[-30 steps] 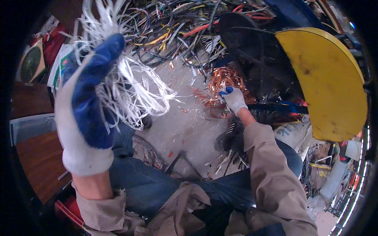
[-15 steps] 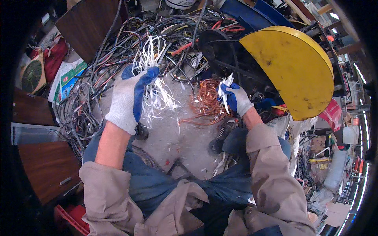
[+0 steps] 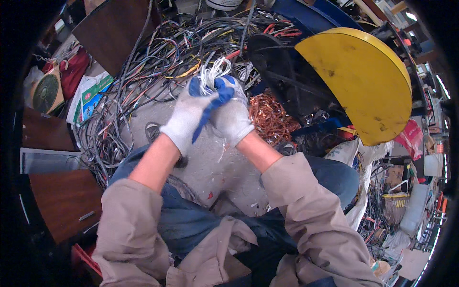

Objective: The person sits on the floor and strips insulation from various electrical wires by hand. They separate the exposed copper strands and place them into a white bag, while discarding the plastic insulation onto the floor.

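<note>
Both hands wear white knit gloves with blue coated palms and meet just left of the frame's centre. The left hand [image 3: 190,109] is curled around a bundle of thin white strips [image 3: 211,76]. The right hand [image 3: 229,117] is pressed against the left; its fingers are largely hidden, so its degree of closure cannot be told. The bundle lies between the hands, its looped ends protruding above them.

A tangled heap of copper wire [image 3: 270,117] lies on the concrete floor [image 3: 198,170], just right of the right hand. Mixed insulated cables [image 3: 143,71] spread across the upper left and upper centre. A yellow half-disc guard [image 3: 366,83] stands at upper right, beside a black wheel [image 3: 273,71].

Containers: a white bucket [image 3: 224,4] is cut off by the upper edge, contents not visible. A yellow-rimmed basket [image 3: 396,206] sits at right, contents indistinct. A red plastic container [image 3: 86,258] shows partly at lower left.
</note>
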Demonstrator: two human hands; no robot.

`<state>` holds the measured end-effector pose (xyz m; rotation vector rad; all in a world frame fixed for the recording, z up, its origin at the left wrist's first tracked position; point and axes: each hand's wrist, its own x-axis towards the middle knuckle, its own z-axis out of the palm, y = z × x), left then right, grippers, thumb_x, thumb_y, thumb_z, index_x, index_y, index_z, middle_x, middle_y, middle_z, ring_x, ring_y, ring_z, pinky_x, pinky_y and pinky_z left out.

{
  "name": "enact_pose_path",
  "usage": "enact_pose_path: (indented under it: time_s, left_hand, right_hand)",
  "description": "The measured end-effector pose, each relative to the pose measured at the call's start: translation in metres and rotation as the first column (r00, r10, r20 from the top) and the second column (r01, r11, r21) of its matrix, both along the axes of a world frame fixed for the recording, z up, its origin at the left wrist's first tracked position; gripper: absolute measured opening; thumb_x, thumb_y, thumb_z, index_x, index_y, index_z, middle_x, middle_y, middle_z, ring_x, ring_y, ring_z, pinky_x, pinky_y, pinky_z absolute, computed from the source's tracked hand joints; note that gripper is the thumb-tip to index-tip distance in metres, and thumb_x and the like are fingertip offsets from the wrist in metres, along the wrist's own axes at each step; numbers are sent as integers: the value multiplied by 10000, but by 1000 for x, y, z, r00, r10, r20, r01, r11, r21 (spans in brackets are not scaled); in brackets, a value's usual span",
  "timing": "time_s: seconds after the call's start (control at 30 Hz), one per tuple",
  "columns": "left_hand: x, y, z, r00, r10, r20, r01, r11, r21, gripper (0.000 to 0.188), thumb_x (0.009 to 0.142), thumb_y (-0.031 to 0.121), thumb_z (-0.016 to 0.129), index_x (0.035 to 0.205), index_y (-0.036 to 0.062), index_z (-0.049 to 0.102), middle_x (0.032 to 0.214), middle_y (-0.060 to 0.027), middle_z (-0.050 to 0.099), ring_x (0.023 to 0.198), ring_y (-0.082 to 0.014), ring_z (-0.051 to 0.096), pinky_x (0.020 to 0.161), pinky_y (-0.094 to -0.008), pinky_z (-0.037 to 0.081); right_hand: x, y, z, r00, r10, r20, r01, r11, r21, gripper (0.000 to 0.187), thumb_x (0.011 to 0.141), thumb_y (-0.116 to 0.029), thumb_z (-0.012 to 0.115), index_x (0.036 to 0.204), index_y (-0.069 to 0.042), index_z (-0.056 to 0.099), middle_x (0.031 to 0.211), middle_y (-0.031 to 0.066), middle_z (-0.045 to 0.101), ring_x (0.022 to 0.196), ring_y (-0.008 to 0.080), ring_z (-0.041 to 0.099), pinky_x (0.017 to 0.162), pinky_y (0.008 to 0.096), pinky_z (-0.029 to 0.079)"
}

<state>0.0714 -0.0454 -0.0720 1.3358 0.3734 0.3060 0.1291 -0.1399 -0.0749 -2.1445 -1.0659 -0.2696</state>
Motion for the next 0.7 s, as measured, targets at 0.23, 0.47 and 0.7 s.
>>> enact_pose_path:
  time_s: [0.23, 0.47, 0.7]
  left_hand:
    - [-7, 85, 18, 961, 213, -179, -204, 977, 66, 246, 856, 118, 764, 1074, 30, 693, 842, -23, 685, 641, -104, 591, 574, -248, 472]
    - [-25, 136, 26, 934, 202, -295, 131, 573, 809, 393, 963, 54, 543, 1350, 1, 578, 989, -4, 660, 756, -95, 597, 686, -231, 493]
    - [-34, 161, 8, 985, 173, -24, -155, 928, 339, 412, 1014, 88, 472, 1404, -43, 484, 1417, -144, 531, 1252, -225, 548, 1057, -329, 441]
  right_hand:
    - [51, -21, -45, 352, 630, -692, -283, 777, 563, 402, 927, -115, 656, 1300, 20, 590, 1200, 76, 662, 1061, 133, 621, 962, 288, 506]
    - [53, -73, -268, 487, -527, -697, 83, 822, -563, 360, 866, -320, 721, 980, 19, 685, 804, 119, 716, 666, 237, 690, 608, 360, 546]
    - [28, -66, -403, 725, -581, -370, 31, 564, -825, 519, 823, -515, 698, 1027, -38, 710, 945, 170, 726, 957, 377, 678, 855, 464, 515]
